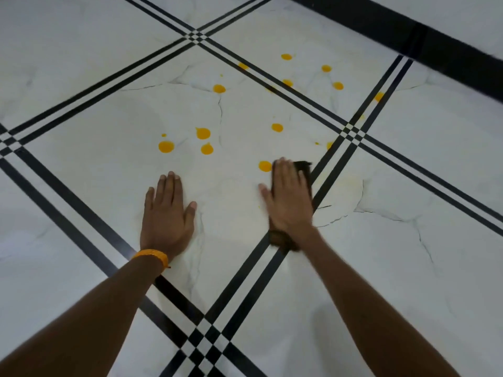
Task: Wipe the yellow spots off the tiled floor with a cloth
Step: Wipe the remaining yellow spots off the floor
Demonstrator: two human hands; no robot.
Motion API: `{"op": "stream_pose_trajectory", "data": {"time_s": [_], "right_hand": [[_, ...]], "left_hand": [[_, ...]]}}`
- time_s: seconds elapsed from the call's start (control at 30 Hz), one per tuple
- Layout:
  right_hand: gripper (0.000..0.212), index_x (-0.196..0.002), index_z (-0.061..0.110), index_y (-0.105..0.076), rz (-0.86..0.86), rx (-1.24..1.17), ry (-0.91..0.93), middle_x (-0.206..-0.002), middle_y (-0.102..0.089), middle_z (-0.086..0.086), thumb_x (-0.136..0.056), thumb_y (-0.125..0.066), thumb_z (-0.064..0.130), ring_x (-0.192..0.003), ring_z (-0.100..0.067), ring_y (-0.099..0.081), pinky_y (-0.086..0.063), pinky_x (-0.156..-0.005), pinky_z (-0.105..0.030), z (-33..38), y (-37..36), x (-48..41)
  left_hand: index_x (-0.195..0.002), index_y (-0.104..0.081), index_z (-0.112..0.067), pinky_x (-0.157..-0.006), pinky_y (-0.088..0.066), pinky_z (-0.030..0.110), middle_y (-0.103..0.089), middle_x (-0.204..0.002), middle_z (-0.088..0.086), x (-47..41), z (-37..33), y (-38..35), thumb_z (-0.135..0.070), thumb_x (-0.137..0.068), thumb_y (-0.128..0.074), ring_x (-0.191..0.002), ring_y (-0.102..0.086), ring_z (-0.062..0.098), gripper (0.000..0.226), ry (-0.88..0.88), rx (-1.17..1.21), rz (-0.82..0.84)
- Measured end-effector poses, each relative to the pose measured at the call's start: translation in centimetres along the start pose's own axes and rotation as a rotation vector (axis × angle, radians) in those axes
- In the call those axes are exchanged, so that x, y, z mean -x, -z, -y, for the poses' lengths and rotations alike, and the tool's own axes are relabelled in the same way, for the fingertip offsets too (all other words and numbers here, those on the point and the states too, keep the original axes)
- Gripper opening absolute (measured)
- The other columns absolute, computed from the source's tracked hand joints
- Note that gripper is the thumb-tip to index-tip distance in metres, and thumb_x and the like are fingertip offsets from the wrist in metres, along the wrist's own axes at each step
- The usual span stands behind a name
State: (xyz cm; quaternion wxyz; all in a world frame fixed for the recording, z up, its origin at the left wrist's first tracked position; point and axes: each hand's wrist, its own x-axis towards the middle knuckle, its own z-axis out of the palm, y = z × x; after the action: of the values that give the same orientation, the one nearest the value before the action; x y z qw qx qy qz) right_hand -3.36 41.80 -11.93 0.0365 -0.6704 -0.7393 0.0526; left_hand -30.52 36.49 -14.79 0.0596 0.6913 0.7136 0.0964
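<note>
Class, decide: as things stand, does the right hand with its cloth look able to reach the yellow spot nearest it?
Probably yes. The right hand presses the cloth flat on the floor, and the yellow spot lies just beside its fingertips with nothing between.

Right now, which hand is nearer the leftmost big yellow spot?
Left: the left hand lies flat just short of the spot; right hand, pressing the cloth, sits off to its right.

A dark brown cloth is pressed flat under the right hand on the white marble-patterned tiled floor. The left hand is laid flat nearby. Round yellow spots are scattered beyond both hands.
</note>
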Motion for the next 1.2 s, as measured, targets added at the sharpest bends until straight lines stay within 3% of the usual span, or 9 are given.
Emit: {"op": "stream_pose_trajectory", "data": {"time_s": [0.13, 0.33, 0.43, 0.53, 0.67, 0.77, 0.9, 1.0, 1.2], "right_hand": [[0.074, -0.163, 0.014, -0.01, 0.094, -0.04, 0.255, -0.171, -0.007, -0.002, -0.104, -0.011, 0.059, -0.158, -0.016, -0.002, -0.004, -0.128, -0.039, -0.9, 0.6, 4.7], [0.081, -0.161, 0.005, -0.014, -0.031, -0.016, -0.186, -0.169, -0.016, -0.014, -0.102, -0.009, 0.061, -0.156, -0.027, -0.01, -0.009, -0.127, -0.046, 0.3, 0.4, -6.0], [0.079, -0.161, 0.007, -0.013, 0.026, -0.024, 0.087, -0.17, -0.014, -0.012, -0.103, -0.012, 0.06, -0.157, -0.025, -0.009, -0.007, -0.127, -0.043, 6.3, -0.4, -4.3], [0.076, -0.162, 0.012, -0.012, 0.08, -0.037, 0.323, -0.17, -0.009, -0.003, -0.104, -0.014, 0.059, -0.158, -0.018, -0.005, -0.005, -0.128, -0.04, 4.6, -0.3, 3.6], [0.077, -0.162, 0.009, -0.011, 0.007, 0.011, 0.031, -0.17, -0.012, -0.009, -0.103, -0.009, 0.059, -0.157, -0.025, -0.009, -0.01, -0.127, -0.045, -2.7, 0.5, 1.6], [0.082, -0.161, 0.006, -0.01, -0.026, -0.013, -0.143, -0.17, -0.012, -0.013, -0.102, -0.006, 0.062, -0.157, -0.026, -0.007, -0.007, -0.127, -0.046, 0.0, 0.1, -4.8], [0.077, -0.162, 0.009, -0.013, 0.05, 0.003, 0.256, -0.17, -0.013, -0.009, -0.104, -0.013, 0.059, -0.157, -0.023, -0.008, -0.008, -0.127, -0.045, 7.1, -1.0, 1.0], [0.073, -0.163, 0.014, -0.012, 0.088, -0.05, 0.394, -0.171, -0.011, -0.003, -0.105, -0.015, 0.058, -0.158, -0.017, -0.004, -0.007, -0.128, -0.042, 4.2, -0.4, 7.9], [0.083, -0.161, 0.006, -0.011, -0.025, -0.023, -0.149, -0.17, -0.013, -0.011, -0.101, -0.007, 0.063, -0.157, -0.025, -0.008, -0.008, -0.127, -0.048, -1.1, 0.4, -2.5]], "left_hand": [[-0.157, -0.017, -0.002, -0.124, -0.012, 0.049, -0.016, -0.166, 0.015, 0.0, -0.1, 0.1, -0.045, -0.1, -0.021, -0.154, -0.013, 0.028, 0.072, 0.0, 0.008, 0.0], [-0.156, -0.019, -0.001, -0.124, -0.012, 0.049, -0.019, -0.165, 0.016, -0.1, 0.0, -0.1, -0.044, -0.1, -0.021, -0.153, -0.015, 0.029, 0.071, -0.004, -0.004, -0.025], [-0.157, -0.018, -0.001, -0.125, -0.011, 0.049, -0.018, -0.165, 0.016, -0.1, 0.1, -0.1, -0.045, -0.1, -0.019, -0.154, -0.014, 0.029, 0.072, -0.007, 0.003, -0.021], [-0.157, -0.017, -0.001, -0.125, -0.011, 0.049, -0.017, -0.165, 0.016, -0.1, -0.1, 0.0, -0.045, -0.1, -0.017, -0.154, -0.014, 0.028, 0.072, -0.005, 0.001, -0.018], [-0.156, -0.018, 0.0, -0.125, -0.011, 0.049, -0.018, -0.165, 0.016, -0.1, 0.1, -0.1, -0.045, -0.1, -0.015, -0.154, -0.014, 0.029, 0.072, -0.001, -0.018, -0.019], [-0.157, -0.016, -0.001, -0.125, -0.011, 0.049, -0.017, -0.165, 0.016, 0.0, 0.0, -0.2, -0.046, -0.099, -0.013, -0.154, -0.013, 0.028, 0.074, 0.0, -0.024, -0.012], [-0.157, -0.016, -0.002, -0.125, -0.009, 0.048, -0.017, -0.165, 0.015, -0.1, 0.1, 0.0, -0.047, -0.098, -0.013, -0.154, -0.012, 0.027, 0.074, -0.006, -0.007, -0.003], [-0.157, -0.017, -0.001, -0.125, -0.01, 0.048, -0.017, -0.165, 0.016, 0.0, -0.1, 0.4, -0.047, -0.098, -0.013, -0.154, -0.013, 0.028, 0.075, -0.001, -0.002, 0.007], [-0.157, -0.017, -0.001, -0.125, -0.009, 0.047, -0.017, -0.165, 0.015, -0.2, -0.1, 0.1, -0.047, -0.097, -0.011, -0.154, -0.013, 0.028, 0.076, 0.002, -0.01, 0.001]]}}
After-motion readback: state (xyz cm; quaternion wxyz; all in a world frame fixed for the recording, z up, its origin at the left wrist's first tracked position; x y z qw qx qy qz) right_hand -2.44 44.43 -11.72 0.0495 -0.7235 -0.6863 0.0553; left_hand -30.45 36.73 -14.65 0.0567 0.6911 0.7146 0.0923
